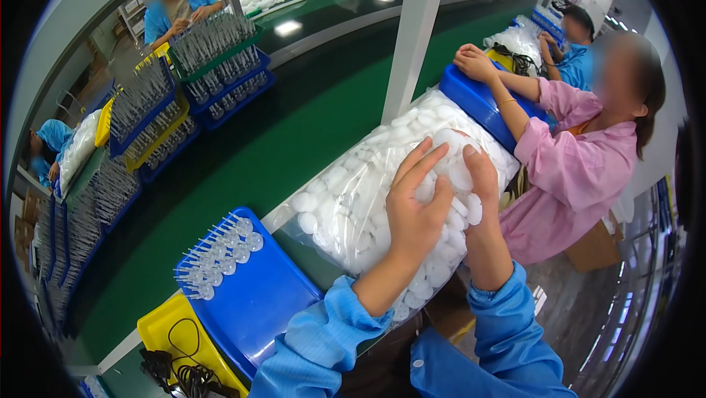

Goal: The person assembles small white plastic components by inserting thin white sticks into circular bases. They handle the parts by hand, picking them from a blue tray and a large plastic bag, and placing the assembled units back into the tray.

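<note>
My hands are raised over a clear plastic bag (360,199) full of white round domed covers. Several white covers (457,170) sit between the hands, against the right palm. My right hand (482,192) curls around these covers, its thumb uppermost and most fingers hidden behind them. My left hand (418,210) is beside them, fingers stretched out and thumb apart, its fingertips close to the covers. Whether the left fingertips touch them is hard to tell. Left of the bag, a blue tray (254,291) carries several clear round-headed pieces with thin stems (220,255) at its far end.
A yellow tray (158,324) with black cables lies at lower left. Beyond runs a green conveyor belt (316,82), with stacked trays (220,67) of stemmed pieces. A white post (415,38) rises behind the bag. At right, a person in pink (581,170) works over a blue bin (478,108).
</note>
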